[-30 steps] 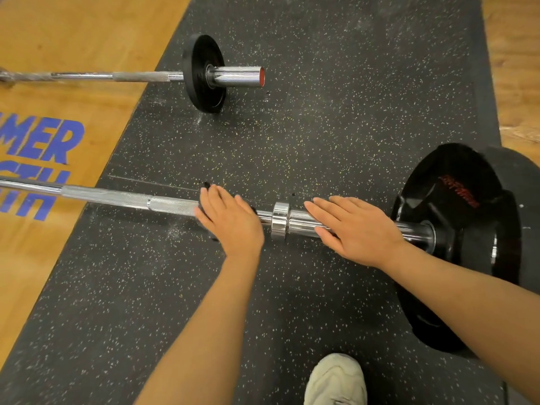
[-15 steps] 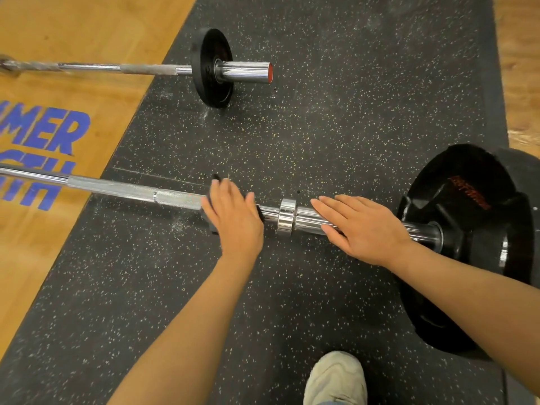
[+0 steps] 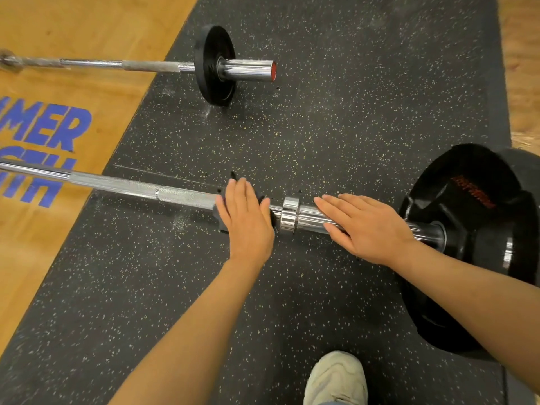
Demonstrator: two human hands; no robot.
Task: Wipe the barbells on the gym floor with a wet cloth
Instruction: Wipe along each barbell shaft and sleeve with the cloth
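Note:
The near barbell's knurled shaft (image 3: pixel 178 197) runs across the black rubber mat from the left to a chrome collar (image 3: pixel 290 213) and sleeve (image 3: pixel 309 217). My left hand (image 3: pixel 248 220) lies with straight fingers over a dark cloth (image 3: pixel 221 223) draped on the shaft just left of the collar; only the cloth's edges show. With its fingers extended, my right hand (image 3: pixel 368 229) rests flat on the sleeve. A large black plate (image 3: pixel 467 217) sits at the sleeve's right end. The second barbell (image 3: pixel 152 66) lies farther away with a small black plate (image 3: pixel 214 65).
The speckled black rubber mat (image 3: pixel 336 127) borders a wooden floor (image 3: pixel 87 24) with blue lettering at the left and more wood at the far right. My pale shoe (image 3: pixel 336 378) stands on the mat near the bottom edge.
My left hand with the cloth has shifted slightly right toward the collar and its fingers now lie straighter across the bar. My right hand stays on the sleeve.

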